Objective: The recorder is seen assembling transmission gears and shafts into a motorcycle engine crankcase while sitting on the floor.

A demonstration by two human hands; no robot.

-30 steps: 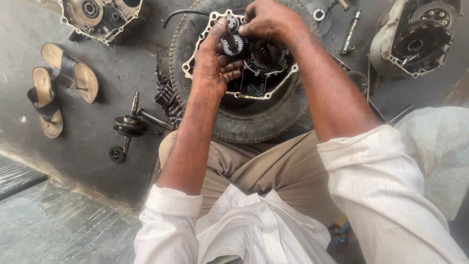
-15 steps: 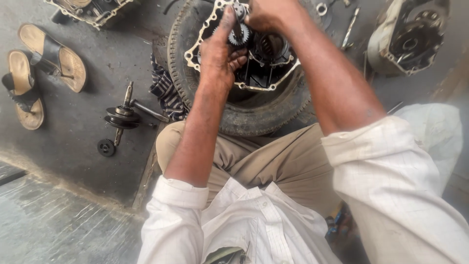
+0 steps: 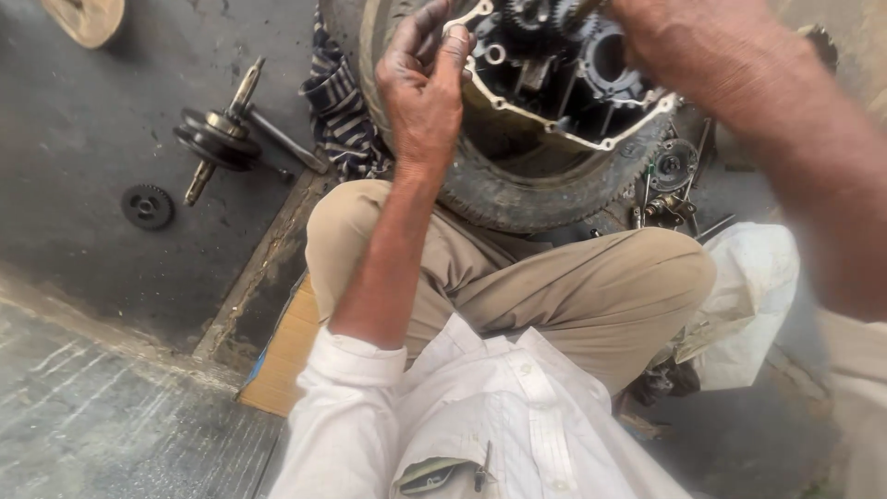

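Engine casing [image 3: 554, 102], open with gears exposed, resting inside a tyre [image 3: 517, 189] on the floor before the seated person. Likely heavy, rigid and oily; best gripped by its pale rim. Left hand [image 3: 420, 92]: fingers [image 3: 453, 51] pinched on that rim. Right hand [image 3: 684, 42]: blurred, grip cannot be told. Crankshaft [image 3: 222, 134] and small gear [image 3: 146, 205] lie well apart.

Greasy dark metal engine casing [image 3: 573, 83] rests in a rough, matt black rubber tyre [image 3: 517, 189]; striped cloth rag [image 3: 337, 111] looks soft
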